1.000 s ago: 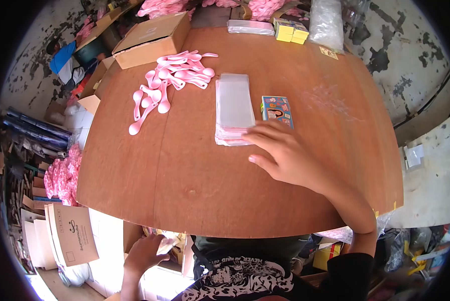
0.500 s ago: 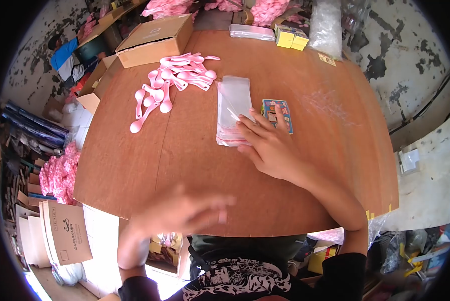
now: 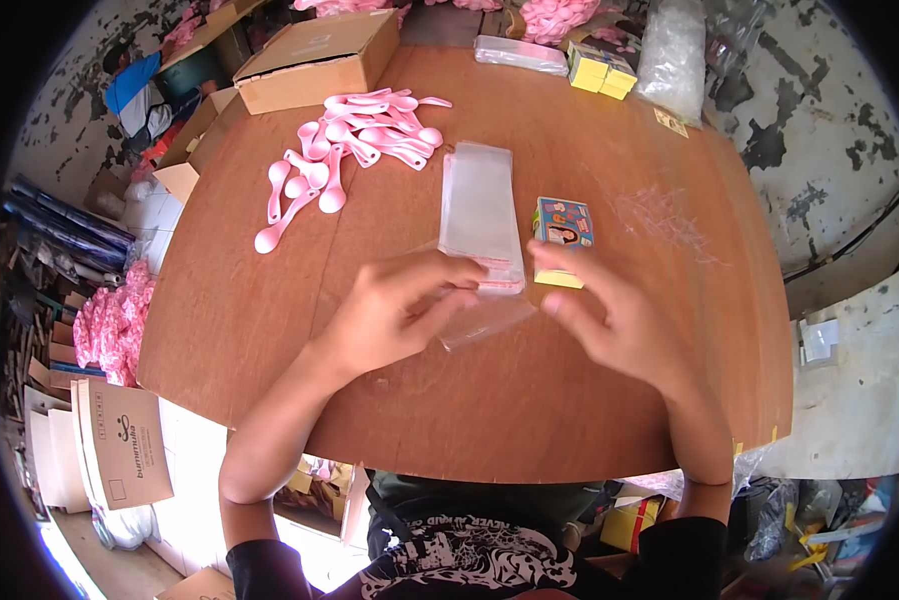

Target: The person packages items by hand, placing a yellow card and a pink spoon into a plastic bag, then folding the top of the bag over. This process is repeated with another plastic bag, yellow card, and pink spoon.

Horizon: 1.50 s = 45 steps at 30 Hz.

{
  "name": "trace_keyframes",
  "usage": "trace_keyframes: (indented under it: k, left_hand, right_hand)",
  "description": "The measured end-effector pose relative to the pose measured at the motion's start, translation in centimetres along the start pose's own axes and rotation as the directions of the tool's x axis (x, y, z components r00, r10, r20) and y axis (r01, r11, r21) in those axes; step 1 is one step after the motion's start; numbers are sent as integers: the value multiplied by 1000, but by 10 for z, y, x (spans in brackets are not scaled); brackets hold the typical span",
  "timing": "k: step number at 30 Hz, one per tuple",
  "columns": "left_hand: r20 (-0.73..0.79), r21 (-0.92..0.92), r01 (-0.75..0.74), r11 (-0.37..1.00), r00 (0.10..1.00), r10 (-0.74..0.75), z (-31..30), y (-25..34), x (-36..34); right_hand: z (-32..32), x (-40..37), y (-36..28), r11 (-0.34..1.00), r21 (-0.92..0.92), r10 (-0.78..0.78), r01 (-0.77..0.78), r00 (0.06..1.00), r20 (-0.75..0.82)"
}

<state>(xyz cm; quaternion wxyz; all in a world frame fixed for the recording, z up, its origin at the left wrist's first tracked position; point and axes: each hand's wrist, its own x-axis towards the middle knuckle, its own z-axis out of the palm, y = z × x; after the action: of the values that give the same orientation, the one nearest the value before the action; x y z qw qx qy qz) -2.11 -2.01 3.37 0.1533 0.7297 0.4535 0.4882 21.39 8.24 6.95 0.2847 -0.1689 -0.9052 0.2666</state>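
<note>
One spoon heap is lying at eleven o'clock from the bag the left hand is pinching, one box at one; the right hand hovering, fingers wide.

Bright, daylight-looking scene, strongest at lower left, where the floor blows out near white. Table evenly lit, darker toward bottom centre between the arms. Soft glare on the bag stack at centre and the plastic roll at upper right. Heavy fisheye: table edges bow, corners go black. Centre fairly sharp; right hand a bit soft; far-left clutter dim, smeary.
</note>
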Motion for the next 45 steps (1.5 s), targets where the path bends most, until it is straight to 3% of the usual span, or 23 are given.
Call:
trace_keyframes:
  k: [1, 3, 4, 5, 7, 13, 17, 18, 19, 20, 21, 23, 27, 32, 35, 37, 41, 45]
  left_hand:
    - [0, -4, 3, 1000, 1000, -3, 1, 2, -1]
    - [-65, -423, 232, 876, 957, -284, 2, 3, -2]
    - [-54, -479, 261, 838, 944, -325, 1, 2, -2]
    - [-52, -481, 260, 837, 945, -323, 0, 2, -2]
    - [-9, -579, 378, 723, 883, -469, -4, 6, -2]
    - [29, -672, 467, 575, 792, -609, -5, 2, -4]
    - [67, -672, 521, 526, 750, -658, -6, -2, -6]
    - [62, -672, 520, 528, 750, -659, -5, 0, -6]
    - [52, -654, 528, 542, 746, -663, -2, 4, -5]
    - [43, -635, 536, 556, 743, -668, 0, 7, -4]
    - [42, -635, 537, 555, 742, -669, 1, 8, -6]
    - [154, -569, 606, 555, 742, -653, 4, 11, -7]
    - [220, -541, 577, 611, 799, -560, 16, 13, -8]
    - [167, -577, 532, 620, 820, -548, 25, 15, -10]
    - [222, -443, 599, 667, 795, -565, 20, 16, -8]
    - [296, -384, 629, 676, 778, -555, 21, 15, -8]
    - [261, -435, 576, 692, 816, -516, 28, 19, 1]
    - [248, -347, 536, 770, 844, -475, 24, 33, 20]
  right_hand:
    - [-6, 3, 9, 1000, 0, 3, -3, 1000, 3]
    - [-19, 8, 23, 900, -437, -1, 14, 1000, 30]
    - [-19, 6, 32, 863, -505, -5, 17, 1000, 25]
    - [-17, 5, 37, 862, -507, -3, 15, 1000, 24]
    - [-13, 2, 42, 899, -422, 146, -115, 988, 41]
    - [-16, 3, 54, 952, -287, 123, -106, 992, 39]
    - [-23, 5, 41, 927, -365, 84, -83, 996, -13]
    - [-20, 5, 37, 961, -232, 86, -153, 958, -275]
    - [-17, 7, 34, 979, -82, 117, -184, 850, -514]
    - [-14, 9, 30, 989, 144, 113, -33, 797, -594]
    - [-15, 9, 22, 989, 146, 113, -32, 797, -593]
    - [-19, 3, 4, 907, 418, 251, -37, 846, -471]
    - [-3, 1, 1, 878, 471, 265, -79, 901, -344]
    - [0, 1, 9, 898, 425, 237, -118, 942, -239]
    - [-1, 0, 9, 904, 379, 258, -199, 960, -110]
    - [1, 2, 6, 926, 362, 176, -110, 972, -156]
    - [-3, 1, 3, 953, 304, 82, -14, 974, -212]
    - [-8, 0, -3, 963, 268, -1, 17, 998, -58]
